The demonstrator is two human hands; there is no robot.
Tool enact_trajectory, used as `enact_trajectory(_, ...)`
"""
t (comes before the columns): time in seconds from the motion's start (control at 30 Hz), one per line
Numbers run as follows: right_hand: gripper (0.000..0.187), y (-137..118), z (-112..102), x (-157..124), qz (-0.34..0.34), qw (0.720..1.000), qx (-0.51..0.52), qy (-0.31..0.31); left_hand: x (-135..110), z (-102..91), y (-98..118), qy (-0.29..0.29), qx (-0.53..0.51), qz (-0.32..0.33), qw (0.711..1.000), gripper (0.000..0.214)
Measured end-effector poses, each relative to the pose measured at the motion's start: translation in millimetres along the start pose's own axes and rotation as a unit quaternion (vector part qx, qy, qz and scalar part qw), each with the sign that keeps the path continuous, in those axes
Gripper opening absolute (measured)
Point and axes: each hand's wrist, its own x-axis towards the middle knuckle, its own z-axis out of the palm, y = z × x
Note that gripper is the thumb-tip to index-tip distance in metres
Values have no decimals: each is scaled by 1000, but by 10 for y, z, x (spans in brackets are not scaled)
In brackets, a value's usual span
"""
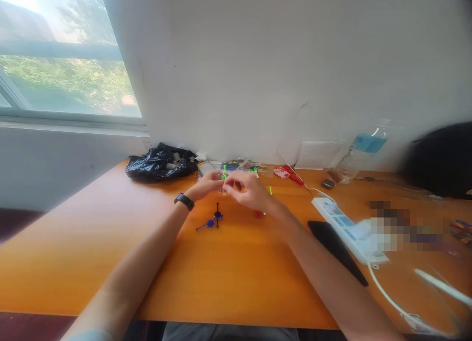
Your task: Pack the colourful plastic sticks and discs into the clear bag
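Note:
My left hand [210, 184], with a dark band [184, 201] on its wrist, is closed around a small bright green plastic piece [224, 172] that sticks up past the fingertips. My right hand [248, 189] meets it from the right, thumb and fingers pinched together; what sits between them is too small to make out. Nearer to me on the table lie a black stick-like piece [217, 214] with an arrow-shaped end and a blue piece [210, 223] crossing it. A red piece [259, 214] is partly hidden by my right wrist, and another green piece [270, 190] shows behind it.
Along the wall lie a crumpled black plastic bag [158, 163], several small coloured parts [250, 165] and a red object [294, 175]. To the right are a white power strip [344, 228] with cables, a flat black device [337, 252] and a clear bottle [356, 156].

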Motion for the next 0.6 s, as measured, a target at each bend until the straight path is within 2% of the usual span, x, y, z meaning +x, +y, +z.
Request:
enact_trajectory(0.1, 10, -77, 292, -89, -38, 980, 9, -193, -20, -6, -109, 23, -25, -12, 999, 48)
enact_trajectory(0.17, 13, -124, 514, -155, -73, 968, -20, -240, -46, 12, -161, 21, -56, -25, 998, 50)
enact_trajectory(0.3, 16, -193, 840, -238, -129, 950, -120, -258, -94, 55, -212, -5, -107, -29, 994, 54)
enact_trajectory(0.4, 17, -238, 905, -241, -161, 937, -159, -267, -120, 86, -192, -20, -118, -24, 993, 54)
enact_trajectory(0.5, 17, -294, 860, -212, -165, 948, -109, -250, -142, 117, -141, -33, -139, -20, 990, 49)
enact_trajectory(0.6, 18, -341, 740, -165, -120, 975, 1, -186, -153, 109, -110, -38, -115, -22, 992, 46)
